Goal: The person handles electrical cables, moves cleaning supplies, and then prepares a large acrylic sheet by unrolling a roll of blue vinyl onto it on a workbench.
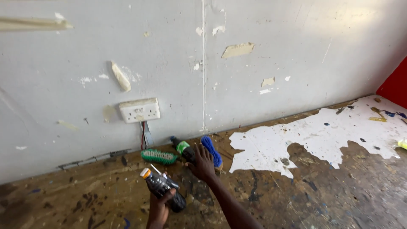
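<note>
Head view: left hand (160,208) grips a dark plastic bottle with orange cap (162,188) — already lifted. Right hand (202,163), fingers spread, rests on a green-labelled dark bottle (184,149) lying by the wall — not yet grasped.

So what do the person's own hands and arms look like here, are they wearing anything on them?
Both are bare. The left hand shows no glove, ring or watch, and only a short bit of wrist is in view. The right hand is also ungloved, and its forearm runs uncovered to the bottom edge, with no sleeve, band or marking visible. Anything worn higher up is out of frame.
</note>
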